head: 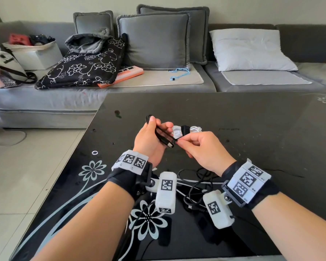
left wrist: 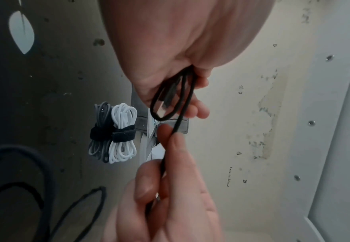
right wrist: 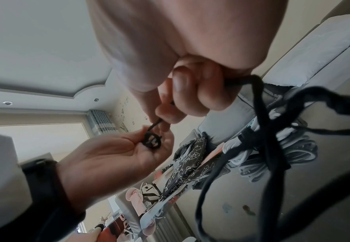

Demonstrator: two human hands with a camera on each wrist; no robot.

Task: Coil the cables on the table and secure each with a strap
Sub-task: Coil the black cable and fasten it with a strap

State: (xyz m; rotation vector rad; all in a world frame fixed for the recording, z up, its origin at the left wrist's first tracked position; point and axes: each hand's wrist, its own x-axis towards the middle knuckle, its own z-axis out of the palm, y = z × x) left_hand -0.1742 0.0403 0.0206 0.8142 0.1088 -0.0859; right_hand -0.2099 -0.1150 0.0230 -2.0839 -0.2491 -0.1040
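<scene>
Coiling: the left hand (head: 149, 138) holds the first black loops of the cable (head: 163, 133) above the tabletop (head: 252, 117), fingers curled round them, plug end at the palm.
Right hand (head: 203, 147): thumb and forefinger pinch the cable's running length just beside the loops; the two hands are close together.
Slack: the rest lies in a loose tangle (head: 198, 185) on the tabletop near the wrists.
Risk: I judge the tangle may snag on the wrist cameras as it is drawn up, tugging the loops loose.
Risk: a slack left grip would let the loops spring open.
Done: a white coil (left wrist: 123, 132) lies strapped beyond the hands.
Box (head: 36, 53): on the sofa, holding red and dark items, too small to name.
</scene>
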